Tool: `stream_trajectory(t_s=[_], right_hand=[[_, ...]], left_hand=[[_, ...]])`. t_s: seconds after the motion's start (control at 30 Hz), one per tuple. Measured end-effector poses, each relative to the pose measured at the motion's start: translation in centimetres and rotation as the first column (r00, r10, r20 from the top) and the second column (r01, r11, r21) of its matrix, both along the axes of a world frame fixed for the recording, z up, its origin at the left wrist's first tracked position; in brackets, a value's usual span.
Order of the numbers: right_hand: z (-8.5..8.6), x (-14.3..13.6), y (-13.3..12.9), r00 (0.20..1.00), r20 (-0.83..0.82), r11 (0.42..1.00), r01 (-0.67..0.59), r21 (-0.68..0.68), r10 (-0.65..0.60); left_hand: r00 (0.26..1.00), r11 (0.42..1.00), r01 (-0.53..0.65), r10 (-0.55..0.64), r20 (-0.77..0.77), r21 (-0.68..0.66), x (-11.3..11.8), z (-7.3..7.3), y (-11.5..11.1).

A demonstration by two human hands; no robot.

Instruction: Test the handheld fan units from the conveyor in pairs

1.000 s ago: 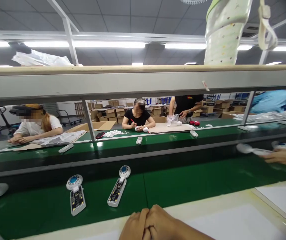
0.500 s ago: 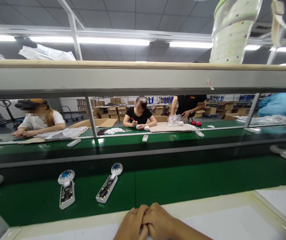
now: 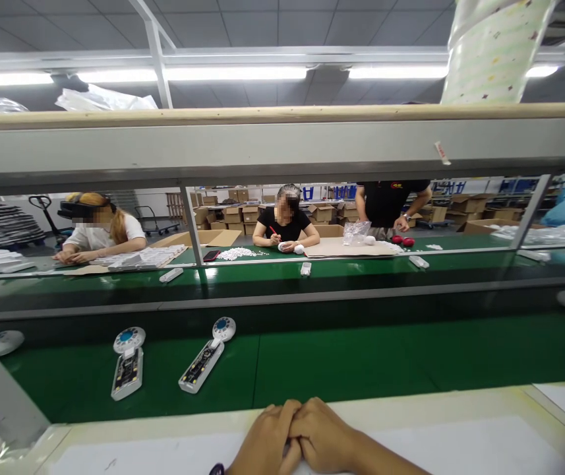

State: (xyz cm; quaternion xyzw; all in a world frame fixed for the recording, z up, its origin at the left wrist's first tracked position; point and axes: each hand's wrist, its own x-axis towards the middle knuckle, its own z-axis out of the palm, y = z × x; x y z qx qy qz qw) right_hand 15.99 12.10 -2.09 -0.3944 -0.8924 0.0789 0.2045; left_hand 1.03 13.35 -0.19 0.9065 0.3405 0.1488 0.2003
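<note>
Where the green belt point(image 3: 341, 356) runs across, smooth and faintly glossy, two white plastic devices lie opened up: the left device point(image 3: 128, 366) and the slanted device point(image 3: 206, 356) each join a round head, blue at its centre, to a long round-cornered handle baring a black circuit board with yellowish spots. Nearer, the pale worktop point(image 3: 411, 412) carries flat white sheets. A wood-edged grey shelf point(image 3: 262, 145) spans the view; below it, across a second green surface, a person in white point(image 3: 124, 231) sits between ten and eleven o'clock, a person with a red pen point(image 3: 287, 227) at twelve, and a standing person in black point(image 3: 391, 201) near one, cardboard boxes point(image 3: 233, 214) behind. The left hand point(image 3: 265, 439) and right hand point(image 3: 324, 432) are folded together, fingers narrowed and curled; whether they enclose anything, I cannot tell. Both devices lie apart from them, toward ten o'clock, the slanted one nearer
</note>
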Motion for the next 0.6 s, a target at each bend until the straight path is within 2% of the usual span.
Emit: stream_trajectory(t_s=[0.6], right_hand=[[-0.06, 0.07, -0.06, 0.998, -0.055, 1.000, -0.003, -0.026, 0.002]], left_hand=[[1.000, 1.000, 0.002, -0.002, -0.013, -0.022, -0.01, 0.27, -0.11]])
